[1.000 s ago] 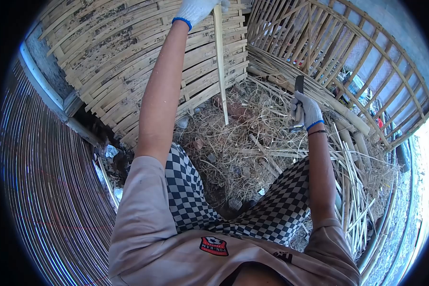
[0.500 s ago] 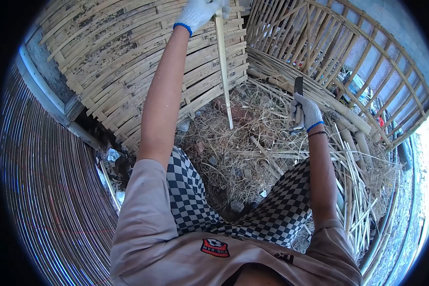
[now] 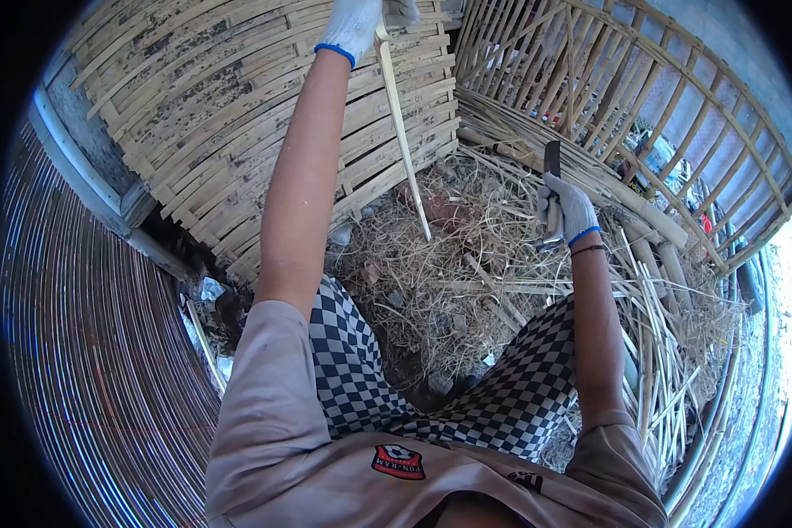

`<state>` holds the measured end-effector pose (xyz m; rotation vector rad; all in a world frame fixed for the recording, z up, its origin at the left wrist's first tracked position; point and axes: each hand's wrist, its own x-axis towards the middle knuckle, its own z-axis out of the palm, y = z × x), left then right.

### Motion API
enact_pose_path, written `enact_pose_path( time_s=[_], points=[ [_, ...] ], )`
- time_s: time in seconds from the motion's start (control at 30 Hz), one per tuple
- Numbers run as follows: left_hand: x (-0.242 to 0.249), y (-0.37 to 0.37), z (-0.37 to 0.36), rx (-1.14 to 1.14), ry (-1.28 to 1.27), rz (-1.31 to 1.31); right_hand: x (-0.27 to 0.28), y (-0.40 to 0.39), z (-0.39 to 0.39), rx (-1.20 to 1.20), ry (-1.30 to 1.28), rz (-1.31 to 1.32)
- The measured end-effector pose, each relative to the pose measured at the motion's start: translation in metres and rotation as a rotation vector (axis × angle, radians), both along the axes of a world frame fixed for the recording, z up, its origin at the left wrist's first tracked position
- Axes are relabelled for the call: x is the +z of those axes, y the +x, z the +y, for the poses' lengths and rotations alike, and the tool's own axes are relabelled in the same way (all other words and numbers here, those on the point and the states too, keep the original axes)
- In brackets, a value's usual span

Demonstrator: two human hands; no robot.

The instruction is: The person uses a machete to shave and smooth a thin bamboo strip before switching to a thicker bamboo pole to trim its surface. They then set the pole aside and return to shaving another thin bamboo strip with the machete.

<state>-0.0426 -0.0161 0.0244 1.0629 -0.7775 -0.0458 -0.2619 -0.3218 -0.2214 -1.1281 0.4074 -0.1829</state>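
Left hand: gloved (image 3: 352,26), cut by the upper frame edge, closed on the upper end of the strip.
Bamboo strip (image 3: 399,123): one, pale, slender; lower end over the shavings.
Right hand: gloved (image 3: 575,209), gripping a knife (image 3: 552,158), blade pointing away from the body, apart from the strip.
Done: strip separate, in one length; shavings (image 3: 440,273) strewn between the legs; thin strips (image 3: 656,352) heaped at right.
Left to do: cannot tell; the strip's final thickness is unclear.

Strip (image 3: 399,114) pale yellow; trousers (image 3: 348,352) black-and-grey check; glove cuffs (image 3: 335,52) blue.
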Motion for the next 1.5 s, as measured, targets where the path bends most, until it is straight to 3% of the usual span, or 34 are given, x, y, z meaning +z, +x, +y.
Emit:
enact_pose_path(
  time_s=[0.27, 0.37, 0.47, 0.6, 0.73, 0.8, 0.93, 1.03, 1.1, 1.17, 1.2, 1.3, 1.5],
  points=[
    [0.009, -0.005, 0.002, -0.031, 0.096, 0.018, 0.004, -0.004, 0.007, -0.003, -0.093, 0.021],
    [0.003, -0.013, -0.005, 0.093, 0.128, -0.019, 0.008, -0.004, 0.013, -0.005, -0.131, 0.041],
    [-0.011, -0.019, -0.02, 0.029, 0.144, 0.07, 0.011, -0.006, 0.016, 0.012, -0.192, 0.062],
    [-0.023, -0.007, -0.034, -0.2, -0.023, 0.016, 0.012, -0.005, 0.022, -0.019, -0.376, -0.033],
    [-0.027, -0.007, -0.044, -0.287, -0.111, 0.058, 0.023, -0.001, 0.052, -0.224, -0.446, -0.191],
    [-0.027, -0.005, -0.046, -0.37, -0.146, 0.047, 0.028, 0.001, 0.051, -0.133, -0.444, -0.192],
    [-0.034, -0.01, -0.062, -0.322, -0.188, -0.015, 0.052, -0.017, 0.075, 0.018, -0.414, -0.153],
    [-0.034, -0.018, -0.06, -0.509, -0.072, -0.014, 0.061, -0.018, 0.097, 0.049, -0.433, -0.186],
    [-0.031, -0.022, -0.063, -0.779, -0.009, -0.051, 0.073, -0.026, 0.106, 0.064, -0.472, -0.2],
    [-0.021, -0.05, -0.065, -1.038, 0.054, 0.019, 0.065, -0.024, 0.106, -0.012, -0.747, -0.253],
    [-0.019, -0.053, -0.071, -0.99, 0.168, -0.033, 0.066, -0.026, 0.108, -0.04, -0.819, -0.281],
    [-0.019, -0.074, -0.084, -1.168, 0.228, -0.139, 0.075, -0.035, 0.116, -0.132, -0.977, -0.341],
    [-0.028, -0.11, -0.102, -0.959, 0.229, -0.206, 0.081, -0.045, 0.123, -0.199, -0.985, -0.343]
  ],
)
